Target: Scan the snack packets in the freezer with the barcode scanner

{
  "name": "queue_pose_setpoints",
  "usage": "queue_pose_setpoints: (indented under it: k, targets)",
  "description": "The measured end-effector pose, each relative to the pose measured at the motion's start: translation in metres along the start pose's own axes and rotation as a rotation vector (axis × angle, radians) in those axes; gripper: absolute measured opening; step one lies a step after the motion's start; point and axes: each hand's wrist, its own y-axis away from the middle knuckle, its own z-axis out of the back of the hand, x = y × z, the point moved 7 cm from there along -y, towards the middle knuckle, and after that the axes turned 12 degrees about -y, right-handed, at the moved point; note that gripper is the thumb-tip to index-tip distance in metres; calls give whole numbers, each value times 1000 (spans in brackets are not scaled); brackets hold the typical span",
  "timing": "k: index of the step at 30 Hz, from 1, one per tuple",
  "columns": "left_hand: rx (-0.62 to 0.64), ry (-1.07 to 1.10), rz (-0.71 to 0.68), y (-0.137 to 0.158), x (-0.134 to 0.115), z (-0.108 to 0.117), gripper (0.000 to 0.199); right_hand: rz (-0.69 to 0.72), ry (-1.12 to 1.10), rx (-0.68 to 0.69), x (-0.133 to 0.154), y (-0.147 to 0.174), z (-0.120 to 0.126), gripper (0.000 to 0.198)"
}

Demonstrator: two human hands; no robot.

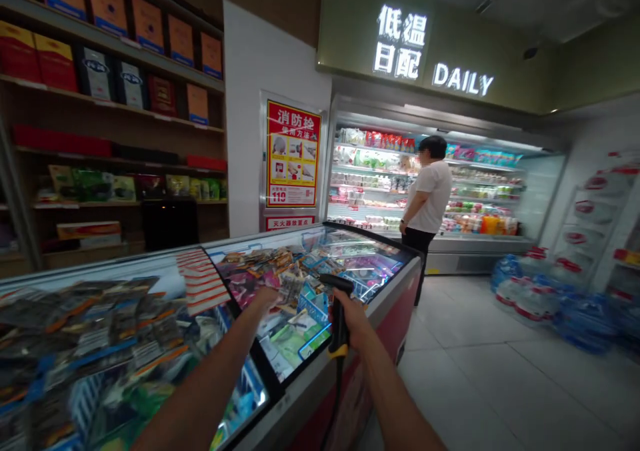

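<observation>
My right hand (pixel 354 316) is wrapped round the grip of a black and yellow barcode scanner (pixel 338 331), held over the near edge of a chest freezer (pixel 313 387). A cable hangs from the bottom of the scanner. My left hand (pixel 265 297) reaches forward over the freezer, close to pink packets (pixel 245 285). Its fingers are blurred, so what they hold, if anything, does not show. Brown packets (pixel 280 262) and a blue basket (pixel 314 307) lie in the freezer beyond and between my hands. Green packs (pixel 290 337) are nearer to me.
A person in a white shirt (pixel 434 194) stands past the freezer's far end, before a lit open fridge (pixel 485 245). Bundled water bottles (pixel 530 297) stand on the floor at right. Shelves (pixel 115 107) with boxes line the left wall. A red poster (pixel 294 154) hangs behind.
</observation>
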Motion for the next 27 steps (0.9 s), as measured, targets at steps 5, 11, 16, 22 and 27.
queue_pose_setpoints:
  k: [5,11,16,22,27]
  targets:
    - [62,124,5,11,27,31,29,-64,-33,102,-13,17,-42,32]
    - [23,202,-40,13,31,38,30,-45,-19,204,-17,34,-77,34]
    - [22,199,-72,14,29,36,28,-54,37,227,-20,41,-87,37]
    - [2,162,-93,9,31,39,27,-96,32,254,-26,44,-89,36]
    - [-32,118,-72,7,35,42,27,-100,15,243,-27,41,-86,35]
